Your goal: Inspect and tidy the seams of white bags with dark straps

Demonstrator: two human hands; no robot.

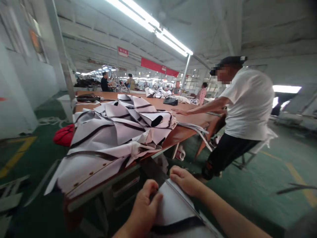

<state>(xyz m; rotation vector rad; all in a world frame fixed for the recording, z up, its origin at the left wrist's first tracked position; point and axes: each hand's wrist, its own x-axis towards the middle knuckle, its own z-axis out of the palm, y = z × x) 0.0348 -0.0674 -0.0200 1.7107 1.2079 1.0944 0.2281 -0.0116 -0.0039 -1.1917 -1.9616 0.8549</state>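
Observation:
A white fabric piece [174,205] with a dark band and a seamed edge lies between my two hands at the bottom of the view. My left hand [146,208] is closed on its left edge, thumb and fingers curled together. On the upper right edge, by the seam, my right hand [185,181] grips the same piece. Beyond them, a large heap of white fabric pieces [106,132] with dark bands covers the near part of a brown table [188,130] and hangs over its front edge.
At the table's right side a person [247,102] in a white shirt leans with one hand on the top. A red bundle [63,135] lies left of the table. A dark item [170,100] and more white fabric sit farther back.

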